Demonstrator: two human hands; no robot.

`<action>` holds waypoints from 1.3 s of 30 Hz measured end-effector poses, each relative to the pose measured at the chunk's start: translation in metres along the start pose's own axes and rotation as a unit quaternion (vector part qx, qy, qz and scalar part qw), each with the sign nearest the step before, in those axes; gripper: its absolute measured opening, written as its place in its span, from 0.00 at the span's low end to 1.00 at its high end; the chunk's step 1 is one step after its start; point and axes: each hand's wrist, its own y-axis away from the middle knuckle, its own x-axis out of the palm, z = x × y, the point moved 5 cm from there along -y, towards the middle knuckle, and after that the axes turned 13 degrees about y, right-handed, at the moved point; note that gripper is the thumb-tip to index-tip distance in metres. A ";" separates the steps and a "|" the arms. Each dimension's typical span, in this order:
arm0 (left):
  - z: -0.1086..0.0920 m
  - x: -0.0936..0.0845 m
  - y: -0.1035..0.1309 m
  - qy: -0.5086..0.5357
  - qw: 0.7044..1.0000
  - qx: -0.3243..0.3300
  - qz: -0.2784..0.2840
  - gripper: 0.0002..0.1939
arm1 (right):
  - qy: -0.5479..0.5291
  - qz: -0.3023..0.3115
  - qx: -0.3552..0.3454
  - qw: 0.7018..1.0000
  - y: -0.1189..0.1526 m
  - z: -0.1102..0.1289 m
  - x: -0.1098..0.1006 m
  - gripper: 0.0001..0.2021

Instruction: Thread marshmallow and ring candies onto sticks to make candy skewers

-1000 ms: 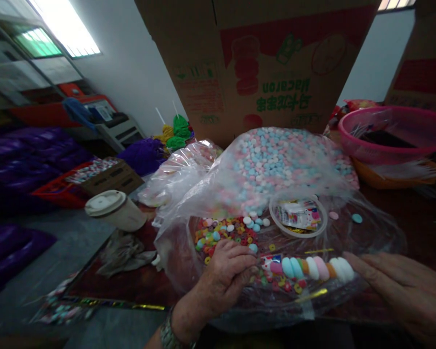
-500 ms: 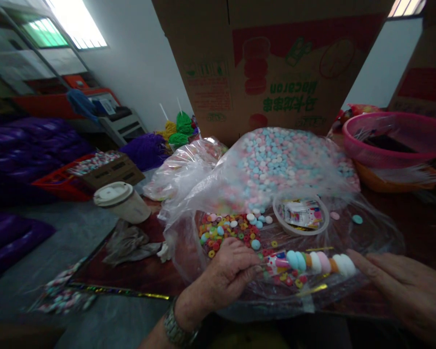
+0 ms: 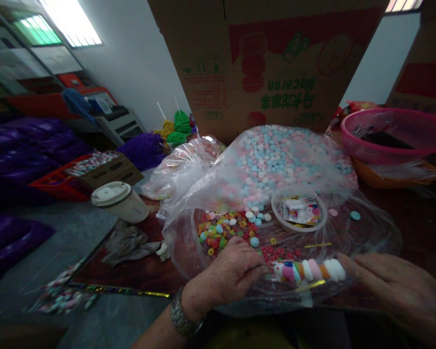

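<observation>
My left hand [image 3: 236, 269] is closed, thumb and fingers pinching one end of a candy skewer [image 3: 314, 270]. The skewer lies level, with white, pink, orange and blue candies in a row. A printed wrapper [image 3: 284, 271] sits at its left end, partly over the blue pieces. My right hand [image 3: 396, 286] is stretched out from the right, a fingertip against the white end candy; its other fingers are partly hidden. Behind the skewer, small ring candies [image 3: 232, 228] lie on clear plastic. A round tub [image 3: 276, 215] holds printed packets.
A big clear bag of pastel candies [image 3: 272, 155] lies behind, before a cardboard box [image 3: 210, 63]. A pink basket [image 3: 396, 155] stands at right. To the left are a lidded cup [image 3: 131, 206] and a crumpled cloth [image 3: 125, 247]. Gold twist ties [image 3: 310, 286] lie near my hands.
The skewer and my right hand have shifted a little left. The printed wrapper now covers part of the blue candies, which were bare before. My left hand keeps its pinch.
</observation>
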 end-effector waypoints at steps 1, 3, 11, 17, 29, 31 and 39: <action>0.000 0.003 -0.002 -0.014 1.000 -0.005 0.004 0.11 | -0.014 0.014 0.002 1.000 -0.001 0.001 0.002 0.23; 0.001 0.008 -0.006 -0.032 0.999 -0.024 0.002 0.09 | -0.042 0.044 0.008 0.998 -0.003 0.002 0.008 0.25; 0.010 0.044 -0.018 -0.080 0.991 -0.051 0.091 0.18 | -0.182 0.166 0.043 0.968 -0.009 0.029 0.037 0.24; 0.007 0.061 -0.029 -0.073 0.980 -0.080 0.167 0.18 | -0.301 0.315 0.089 0.896 -0.027 0.074 0.075 0.17; 0.002 0.058 -0.022 -0.069 0.983 -0.071 0.152 0.23 | -0.305 0.148 0.061 0.939 -0.034 0.082 0.069 0.12; 0.000 0.053 -0.023 -0.038 0.988 -0.062 0.136 0.31 | -0.315 0.160 0.076 0.932 -0.040 0.085 0.072 0.12; 0.018 -0.019 0.014 -0.096 0.984 -0.129 0.082 0.28 | -0.359 0.158 0.125 0.911 -0.036 0.045 0.062 0.21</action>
